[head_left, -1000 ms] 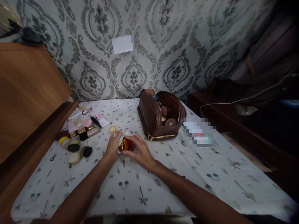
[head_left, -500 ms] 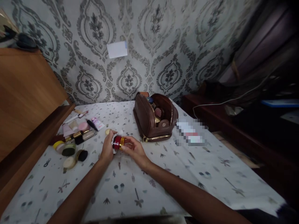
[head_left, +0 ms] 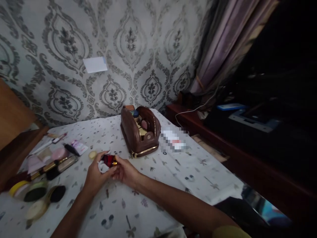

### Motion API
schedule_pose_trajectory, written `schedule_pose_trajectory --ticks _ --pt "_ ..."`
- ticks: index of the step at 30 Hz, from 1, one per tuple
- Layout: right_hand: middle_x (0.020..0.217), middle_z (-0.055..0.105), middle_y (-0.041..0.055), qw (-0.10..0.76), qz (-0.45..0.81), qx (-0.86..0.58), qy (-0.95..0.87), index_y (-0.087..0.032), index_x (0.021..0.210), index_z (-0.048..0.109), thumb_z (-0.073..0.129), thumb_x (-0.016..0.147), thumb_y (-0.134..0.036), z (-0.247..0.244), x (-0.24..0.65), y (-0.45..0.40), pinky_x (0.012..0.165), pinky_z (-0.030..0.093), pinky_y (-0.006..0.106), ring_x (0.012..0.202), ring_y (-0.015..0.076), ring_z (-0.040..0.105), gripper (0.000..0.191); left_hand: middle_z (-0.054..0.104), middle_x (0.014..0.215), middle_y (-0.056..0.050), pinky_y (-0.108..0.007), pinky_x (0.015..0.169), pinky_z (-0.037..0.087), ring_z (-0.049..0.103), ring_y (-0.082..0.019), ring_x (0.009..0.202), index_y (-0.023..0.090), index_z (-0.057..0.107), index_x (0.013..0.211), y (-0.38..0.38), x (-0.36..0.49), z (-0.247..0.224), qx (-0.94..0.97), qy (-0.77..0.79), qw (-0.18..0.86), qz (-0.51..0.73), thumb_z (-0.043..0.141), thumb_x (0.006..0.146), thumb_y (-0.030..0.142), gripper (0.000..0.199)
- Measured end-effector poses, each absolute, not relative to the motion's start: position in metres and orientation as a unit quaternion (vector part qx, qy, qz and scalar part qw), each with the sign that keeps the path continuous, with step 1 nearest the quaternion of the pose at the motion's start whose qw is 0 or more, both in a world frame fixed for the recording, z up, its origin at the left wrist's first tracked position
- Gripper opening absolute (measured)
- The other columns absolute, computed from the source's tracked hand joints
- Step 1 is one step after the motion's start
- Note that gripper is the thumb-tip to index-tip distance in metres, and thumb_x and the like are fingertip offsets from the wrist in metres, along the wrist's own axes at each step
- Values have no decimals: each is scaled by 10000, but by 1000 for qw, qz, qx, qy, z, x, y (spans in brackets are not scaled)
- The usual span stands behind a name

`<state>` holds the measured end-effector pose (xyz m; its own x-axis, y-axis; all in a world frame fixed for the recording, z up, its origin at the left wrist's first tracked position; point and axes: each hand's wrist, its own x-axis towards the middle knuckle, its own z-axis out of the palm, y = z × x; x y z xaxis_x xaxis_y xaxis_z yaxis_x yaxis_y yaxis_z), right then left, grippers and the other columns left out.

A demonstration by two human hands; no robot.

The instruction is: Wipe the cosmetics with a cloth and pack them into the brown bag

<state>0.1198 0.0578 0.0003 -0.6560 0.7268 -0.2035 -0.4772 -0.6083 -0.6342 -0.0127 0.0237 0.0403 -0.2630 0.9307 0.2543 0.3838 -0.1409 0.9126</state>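
A small red jar with a gold band [head_left: 109,160] is held between my two hands, above the table. My right hand [head_left: 127,172] grips the jar at its gold end, fingers curled around it. My left hand [head_left: 94,175] is closed on a crumpled white tissue [head_left: 102,167], pressed against the jar's other end. A small round cream-coloured item [head_left: 92,155] lies just beyond my left hand. Behind my right hand stands an open brown cosmetic bag [head_left: 128,135] with several items inside.
Cosmetics cover the table's left side: a yellow-rimmed jar [head_left: 18,190], a green jar [head_left: 36,191], a black-lidded jar [head_left: 57,193], a pink sachet [head_left: 78,147] and several tubes. A pixelated item [head_left: 174,139] lies right of the bag. A dark red ledge [head_left: 237,158] borders the right.
The view has swung right, so the table and bag appear farther left. My hands have turned the jar, and more of the white tissue shows in my left hand.
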Motion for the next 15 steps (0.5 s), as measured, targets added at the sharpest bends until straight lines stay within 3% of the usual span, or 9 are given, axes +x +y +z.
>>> schedule_pose_trajectory --ticks 4,7,15 --pt "564 649 40 287 868 -237 -327 -103 811 644 406 897 -674 -4 118 60 487 410 220 491 145 636 625 686 860 -27 -314 752 443 609 -251 807 228 658 963 24 -18 34 578 605 223 500 792 553 403 466" --pt "576 652 47 268 865 -231 -356 -102 851 634 351 875 -737 -6 116 61 510 431 231 481 145 628 695 686 833 -25 -309 740 447 605 -253 805 229 663 922 22 -19 33 589 588 219 509 742 612 412 369" --pt "613 683 12 303 843 -182 -405 -192 946 485 621 684 -763 -4 117 59 454 422 196 463 145 635 643 680 874 -46 -318 768 465 612 -252 840 213 652 949 21 -23 23 607 554 197 534 543 792 520 361"
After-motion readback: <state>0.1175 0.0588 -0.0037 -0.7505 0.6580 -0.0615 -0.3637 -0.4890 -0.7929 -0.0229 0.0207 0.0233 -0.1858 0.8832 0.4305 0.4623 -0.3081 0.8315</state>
